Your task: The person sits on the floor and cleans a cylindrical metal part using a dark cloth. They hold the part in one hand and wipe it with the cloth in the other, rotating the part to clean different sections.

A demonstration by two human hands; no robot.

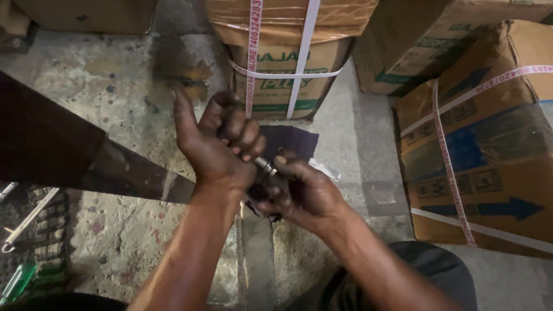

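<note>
Fingers (245,135) of the left hand (216,147) curl shut around a small metal part (265,165), above the concrete floor (121,86); the right hand (302,193) pinches its exposed end. Both look greasy, so it may slip and drop.
</note>
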